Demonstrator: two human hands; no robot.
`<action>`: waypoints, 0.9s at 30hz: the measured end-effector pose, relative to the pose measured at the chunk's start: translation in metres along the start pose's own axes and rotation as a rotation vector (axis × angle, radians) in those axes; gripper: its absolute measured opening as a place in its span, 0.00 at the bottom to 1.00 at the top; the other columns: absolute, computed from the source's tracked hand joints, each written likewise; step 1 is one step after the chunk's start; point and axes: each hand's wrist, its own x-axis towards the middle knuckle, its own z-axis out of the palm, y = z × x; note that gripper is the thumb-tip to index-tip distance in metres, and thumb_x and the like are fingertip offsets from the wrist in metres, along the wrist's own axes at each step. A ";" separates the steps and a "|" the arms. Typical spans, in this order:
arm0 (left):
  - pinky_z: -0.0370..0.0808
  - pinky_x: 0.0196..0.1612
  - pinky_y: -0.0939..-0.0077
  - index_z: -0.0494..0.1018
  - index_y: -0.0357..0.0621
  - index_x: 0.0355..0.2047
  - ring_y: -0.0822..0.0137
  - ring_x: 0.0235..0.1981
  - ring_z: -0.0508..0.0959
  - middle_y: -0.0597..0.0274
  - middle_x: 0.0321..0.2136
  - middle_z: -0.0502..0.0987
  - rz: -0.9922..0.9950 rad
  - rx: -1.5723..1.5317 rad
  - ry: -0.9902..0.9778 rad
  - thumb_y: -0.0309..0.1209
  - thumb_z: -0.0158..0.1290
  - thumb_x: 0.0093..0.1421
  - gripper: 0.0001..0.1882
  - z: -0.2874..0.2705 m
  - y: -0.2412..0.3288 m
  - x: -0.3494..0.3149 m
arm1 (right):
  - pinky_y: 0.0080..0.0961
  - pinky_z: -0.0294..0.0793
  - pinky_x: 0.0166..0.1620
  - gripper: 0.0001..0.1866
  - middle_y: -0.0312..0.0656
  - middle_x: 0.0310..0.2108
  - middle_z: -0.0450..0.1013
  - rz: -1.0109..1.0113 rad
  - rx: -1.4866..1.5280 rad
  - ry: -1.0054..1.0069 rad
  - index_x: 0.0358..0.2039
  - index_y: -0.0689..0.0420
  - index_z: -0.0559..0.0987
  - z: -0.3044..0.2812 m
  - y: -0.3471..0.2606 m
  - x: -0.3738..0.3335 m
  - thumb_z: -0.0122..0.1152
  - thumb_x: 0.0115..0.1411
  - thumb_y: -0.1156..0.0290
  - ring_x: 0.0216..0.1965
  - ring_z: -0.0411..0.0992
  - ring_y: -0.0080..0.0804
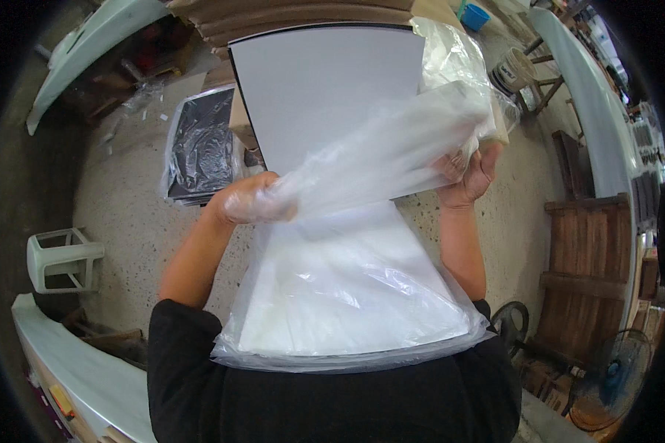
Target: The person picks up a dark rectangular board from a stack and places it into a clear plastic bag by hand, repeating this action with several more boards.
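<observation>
- Film, clear and loosely gathered [380, 159], spans both hands above the near part of a white panel [310, 81].
- Left hand [250, 198]: fingers clamped on the film's left end, near the closest edge of a black wrapped stack [203, 148].
- Right hand [469, 177]: at the film's other end, fingers partly behind it; I cannot tell how firmly they close.
- Panel's dark-rimmed far edge lies beyond the grip; speckled floor [125, 221] shows outside both forearms.
- Nearer the body than the grip, a plastic-wrapped white stack [347, 288] reaches the black shirt [369, 406].
- Farther left of the grip stands a pale stool [70, 252]; farther right, wooden boards [587, 280] and, closer to the body, a fan [613, 380].
- Film's long axis slants from the left hand rightward and away from the body.
</observation>
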 end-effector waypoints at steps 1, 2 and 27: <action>0.70 0.35 0.70 0.68 0.38 0.35 0.69 0.28 0.71 0.62 0.24 0.69 0.116 -0.268 -0.229 0.40 0.46 0.53 0.17 0.011 0.018 0.003 | 0.22 0.68 0.29 0.24 0.41 0.32 0.69 -0.023 -0.205 0.057 0.46 0.58 0.66 -0.007 -0.006 0.006 0.57 0.48 0.64 0.29 0.67 0.28; 0.70 0.36 0.71 0.68 0.38 0.35 0.69 0.27 0.71 0.63 0.23 0.69 0.205 -0.379 -0.206 0.39 0.47 0.52 0.17 0.011 0.031 0.001 | 0.23 0.67 0.27 0.21 0.41 0.28 0.70 -0.028 -0.413 0.114 0.43 0.58 0.68 -0.014 -0.012 0.012 0.57 0.47 0.67 0.27 0.67 0.29; 0.67 0.37 0.73 0.70 0.40 0.32 0.66 0.33 0.71 0.59 0.29 0.71 -0.063 -0.354 0.647 0.41 0.53 0.51 0.16 0.020 -0.003 0.019 | 0.17 0.65 0.30 0.15 0.35 0.29 0.69 0.058 -0.754 0.700 0.40 0.59 0.71 -0.152 0.035 0.010 0.50 0.56 0.63 0.28 0.65 0.22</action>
